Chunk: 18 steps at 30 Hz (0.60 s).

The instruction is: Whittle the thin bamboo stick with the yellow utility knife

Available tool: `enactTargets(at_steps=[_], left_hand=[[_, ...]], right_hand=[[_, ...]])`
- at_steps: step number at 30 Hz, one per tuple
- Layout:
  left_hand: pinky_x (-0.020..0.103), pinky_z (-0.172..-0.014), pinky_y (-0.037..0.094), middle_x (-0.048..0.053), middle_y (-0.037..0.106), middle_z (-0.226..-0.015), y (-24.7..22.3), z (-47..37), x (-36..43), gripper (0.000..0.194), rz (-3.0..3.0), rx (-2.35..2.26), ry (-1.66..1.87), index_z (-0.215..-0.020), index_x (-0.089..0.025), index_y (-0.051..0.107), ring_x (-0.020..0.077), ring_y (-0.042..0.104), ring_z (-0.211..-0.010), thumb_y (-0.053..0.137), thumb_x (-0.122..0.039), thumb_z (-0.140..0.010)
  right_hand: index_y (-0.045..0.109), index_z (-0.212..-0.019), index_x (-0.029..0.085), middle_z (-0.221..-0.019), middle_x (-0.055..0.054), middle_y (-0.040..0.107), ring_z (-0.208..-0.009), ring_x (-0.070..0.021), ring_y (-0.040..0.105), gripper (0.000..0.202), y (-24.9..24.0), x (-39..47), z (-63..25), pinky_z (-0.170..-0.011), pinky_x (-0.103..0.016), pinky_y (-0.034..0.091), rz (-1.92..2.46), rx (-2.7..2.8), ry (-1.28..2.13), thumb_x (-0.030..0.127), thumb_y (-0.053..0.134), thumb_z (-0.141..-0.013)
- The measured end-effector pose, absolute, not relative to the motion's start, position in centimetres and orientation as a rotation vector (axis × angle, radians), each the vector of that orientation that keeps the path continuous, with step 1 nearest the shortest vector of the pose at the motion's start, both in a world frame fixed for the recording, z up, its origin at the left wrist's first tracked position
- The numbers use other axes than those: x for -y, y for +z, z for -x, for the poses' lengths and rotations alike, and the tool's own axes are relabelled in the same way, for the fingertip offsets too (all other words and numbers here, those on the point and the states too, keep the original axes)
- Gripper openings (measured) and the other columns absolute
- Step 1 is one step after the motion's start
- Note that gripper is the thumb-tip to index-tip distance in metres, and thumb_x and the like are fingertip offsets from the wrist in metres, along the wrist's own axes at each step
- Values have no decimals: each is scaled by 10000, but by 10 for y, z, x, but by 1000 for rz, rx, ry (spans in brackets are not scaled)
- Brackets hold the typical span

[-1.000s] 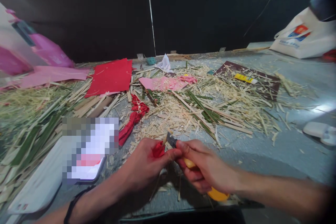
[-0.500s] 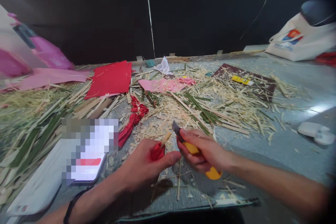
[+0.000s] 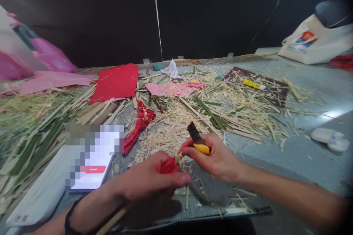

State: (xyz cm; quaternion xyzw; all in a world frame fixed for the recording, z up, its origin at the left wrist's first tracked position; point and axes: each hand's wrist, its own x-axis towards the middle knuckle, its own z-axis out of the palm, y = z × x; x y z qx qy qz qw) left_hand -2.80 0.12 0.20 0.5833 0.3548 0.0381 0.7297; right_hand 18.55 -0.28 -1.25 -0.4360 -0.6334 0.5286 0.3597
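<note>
My left hand (image 3: 154, 176) is wrapped round a bamboo strip (image 3: 178, 158) whose upper part is covered in red crepe paper (image 3: 167, 166). The strip's bare tip sticks out toward my right hand, and a longer part runs down-left below my left wrist. My right hand (image 3: 213, 154) grips a yellow-handled knife (image 3: 202, 148), its dark blade pointing up and away from the strip. The thumb and forefinger of my right hand are at the strip's bare tip. A twisted length of red crepe paper (image 3: 139, 128) lies just beyond my left hand.
Shavings (image 3: 173, 121) and bamboo strips (image 3: 215, 115) cover the middle. A phone (image 3: 95, 161) lies at left, red sheets (image 3: 116, 82) behind it. A yellow glue tube (image 3: 253, 84) rests on a brown sheet; a white object (image 3: 329, 138) and a cloth bag (image 3: 314, 40) are at right.
My right hand has turned, so the knife blade points up and its fingertips have come to the strip's tip. My left hand has tilted and lowered slightly, showing more red paper.
</note>
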Motion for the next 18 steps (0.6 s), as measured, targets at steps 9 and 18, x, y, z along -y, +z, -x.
enactTargets(at_steps=[9, 18], left_hand=[[246, -429, 204, -63, 364, -483, 2, 27, -2, 588, -1095, -714, 49, -535, -192, 422, 69, 300, -439, 642, -626, -865], [249, -428, 177, -79, 326, -472, -2, 27, -2, 583, -1230, -863, 271, -564, -209, 390, 67, 261, -434, 625, -641, -876]], right_hand=[[659, -868, 163, -538, 61, 475, -442, -75, 368, 353, -12, 2, -185, -424, -196, 312, 1053, 1541, 1604, 513, 702, -890], [530, -799, 191, -436, 92, 389, -318, -64, 257, 415, -18, -1, -189, -311, -152, 276, 787, 1079, 2141, 544, 469, -1009]])
